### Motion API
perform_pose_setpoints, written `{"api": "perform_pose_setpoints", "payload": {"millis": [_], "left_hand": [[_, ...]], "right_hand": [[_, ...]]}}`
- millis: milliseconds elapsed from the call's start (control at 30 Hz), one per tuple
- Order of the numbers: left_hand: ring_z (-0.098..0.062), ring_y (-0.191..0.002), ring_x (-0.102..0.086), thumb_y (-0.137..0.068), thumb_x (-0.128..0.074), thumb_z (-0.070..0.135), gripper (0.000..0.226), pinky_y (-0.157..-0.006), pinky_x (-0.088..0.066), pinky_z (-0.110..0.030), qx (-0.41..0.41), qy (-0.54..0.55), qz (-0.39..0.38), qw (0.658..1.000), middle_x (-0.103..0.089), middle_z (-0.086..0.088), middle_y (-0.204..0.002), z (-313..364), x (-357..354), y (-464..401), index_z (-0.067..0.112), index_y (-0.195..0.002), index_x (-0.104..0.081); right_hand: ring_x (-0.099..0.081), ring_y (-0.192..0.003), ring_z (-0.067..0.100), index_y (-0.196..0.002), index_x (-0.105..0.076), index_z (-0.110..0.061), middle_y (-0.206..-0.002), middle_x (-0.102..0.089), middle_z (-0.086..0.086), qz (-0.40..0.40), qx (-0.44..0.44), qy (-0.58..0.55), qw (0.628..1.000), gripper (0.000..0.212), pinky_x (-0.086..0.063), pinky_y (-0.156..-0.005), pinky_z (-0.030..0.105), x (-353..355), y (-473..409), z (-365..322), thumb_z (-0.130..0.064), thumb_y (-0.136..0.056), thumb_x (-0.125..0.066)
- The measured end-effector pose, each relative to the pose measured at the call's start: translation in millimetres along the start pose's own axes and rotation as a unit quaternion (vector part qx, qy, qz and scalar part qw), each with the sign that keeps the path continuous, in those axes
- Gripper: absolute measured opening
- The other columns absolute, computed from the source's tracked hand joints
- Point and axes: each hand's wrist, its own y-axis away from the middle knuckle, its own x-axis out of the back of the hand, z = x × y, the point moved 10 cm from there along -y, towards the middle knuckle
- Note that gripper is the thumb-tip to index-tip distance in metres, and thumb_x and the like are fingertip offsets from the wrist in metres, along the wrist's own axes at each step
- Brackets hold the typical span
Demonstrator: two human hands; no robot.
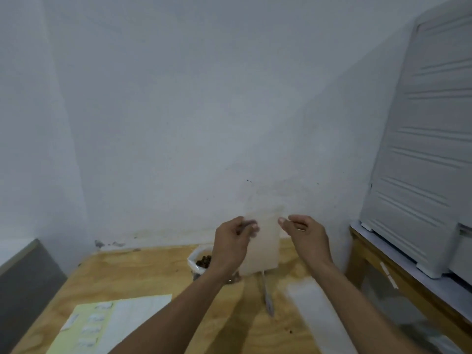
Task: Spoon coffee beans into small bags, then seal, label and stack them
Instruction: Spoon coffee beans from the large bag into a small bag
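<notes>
- The surface (pixel 143 274) is a pale plywood tabletop pushed against a plain white wall (pixel 178 111), with a second wooden bench (pixel 398 282) to the right carrying a white ribbed plastic cabinet (pixel 419 149) that leans back toward the wall.
- On the near left of the surface lies a pale yellow sheet of white stick-on labels (pixel 107 325); near the middle lies a grey metal spoon (pixel 267 295), blurred, and just right of it a flat stack of translucent white bags (pixel 316 312).
- Behind the left wrist sits an open white plastic bag of dark brown coffee beans (pixel 201 260), resting on the surface near the wall.
- The small translucent white bag (pixel 263 244) is held up in the air above the surface, hanging upright, flat, with nothing visible inside.
- The left hand (pixel 233 245) pinches the bag's upper left corner between thumb and curled fingers.
- The right hand (pixel 306 233) has thumb and fingers bent together at the bag's upper right corner; blur hides whether it actually touches the bag.
</notes>
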Motion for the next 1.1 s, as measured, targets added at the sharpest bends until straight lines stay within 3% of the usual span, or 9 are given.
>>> {"api": "perform_pose_setpoints", "payload": {"millis": [133,200,300,367,467,567,767,867,1100], "left_hand": [[-0.007,-0.06,-0.061,-0.097,-0.068,0.019,0.013,-0.06,-0.048,-0.03,-0.089,-0.111,0.027,0.989,-0.074,0.004,-0.073,22,39,-10,0.018,-0.093,-0.08],[0.002,-0.069,-0.064,-0.095,-0.07,0.019,0.014,-0.066,-0.051,-0.024,-0.121,-0.142,0.033,0.982,-0.077,0.009,-0.083,28,55,-10,0.018,-0.103,-0.081],[-0.007,-0.101,-0.072,-0.092,-0.073,0.012,0.02,-0.089,-0.056,-0.028,-0.153,-0.203,0.046,0.966,-0.078,0.005,-0.108,31,75,-8,0.017,-0.11,-0.08],[-0.01,-0.103,-0.071,-0.09,-0.074,0.011,0.025,-0.091,-0.056,-0.029,-0.165,-0.236,0.034,0.957,-0.077,0.003,-0.111,34,82,-6,0.015,-0.114,-0.078],[0.002,-0.103,-0.067,-0.081,-0.083,0.04,0.051,-0.091,-0.053,-0.019,-0.129,-0.229,-0.027,0.964,-0.074,0.009,-0.115,37,83,0,0.017,-0.125,-0.071],[0.004,-0.104,-0.068,-0.076,-0.078,0.062,0.068,-0.093,-0.056,-0.022,-0.072,-0.211,-0.059,0.973,-0.073,0.01,-0.118,35,82,3,0.021,-0.13,-0.067],[-0.008,-0.09,-0.075,-0.087,-0.077,0.042,0.029,-0.09,-0.059,-0.037,-0.016,-0.135,-0.111,0.985,-0.08,0.004,-0.093,32,66,0,0.016,-0.101,-0.081],[-0.027,-0.087,-0.076,-0.098,-0.065,0.033,0.029,-0.088,-0.06,-0.048,0.019,-0.099,-0.134,0.986,-0.079,-0.007,-0.089,24,64,-1,0.009,-0.094,-0.08],[-0.024,-0.077,-0.077,-0.103,-0.051,0.022,0.035,-0.081,-0.061,-0.051,-0.002,-0.151,-0.132,0.98,-0.078,-0.009,-0.079,23,64,-2,0.0,-0.086,-0.072]], "right_hand": [[-0.073,-0.068,0.017,-0.088,-0.074,-0.011,-0.086,-0.078,0.007,-0.08,-0.057,-0.048,0.994,0.049,-0.059,-0.063,0.031,-49,6,-32,-0.059,-0.09,-0.064],[-0.072,-0.065,0.021,-0.087,-0.076,-0.006,-0.082,-0.079,0.01,-0.135,-0.116,-0.074,0.981,0.057,-0.059,-0.063,0.033,-73,11,-42,-0.061,-0.089,-0.063],[-0.069,-0.062,0.023,-0.092,-0.073,0.003,-0.079,-0.078,0.015,-0.166,-0.124,-0.096,0.974,0.037,-0.056,-0.058,0.03,-99,12,-53,-0.033,-0.092,-0.067],[-0.07,-0.059,0.021,-0.093,-0.071,0.006,-0.073,-0.074,0.015,-0.165,-0.123,-0.111,0.972,0.024,-0.056,-0.055,0.029,-111,11,-55,-0.017,-0.093,-0.067],[-0.067,-0.054,0.015,-0.089,-0.073,0.005,-0.068,-0.07,0.011,-0.172,-0.114,-0.122,0.971,0.024,-0.056,-0.054,0.026,-121,9,-58,-0.019,-0.09,-0.075],[-0.058,-0.048,0.013,-0.068,-0.069,-0.002,-0.056,-0.064,0.006,-0.174,-0.076,-0.102,0.976,0.036,-0.052,-0.051,0.023,-124,9,-64,-0.032,-0.084,-0.081],[-0.051,-0.054,0.019,-0.064,-0.063,0.003,-0.054,-0.058,0.01,-0.212,-0.026,-0.099,0.972,0.059,-0.052,-0.06,0.032,-133,15,-67,-0.052,-0.071,-0.084],[-0.052,-0.049,0.012,-0.059,-0.057,-0.008,-0.054,-0.06,0.003,-0.211,0.006,-0.116,0.97,0.049,-0.049,-0.056,0.026,-125,15,-70,-0.048,-0.07,-0.082],[-0.07,-0.064,0.017,-0.086,-0.066,0.005,-0.072,-0.075,0.009,-0.287,0.063,-0.089,0.952,0.046,-0.058,-0.064,0.025,-125,21,-77,-0.037,-0.074,-0.079]]}}
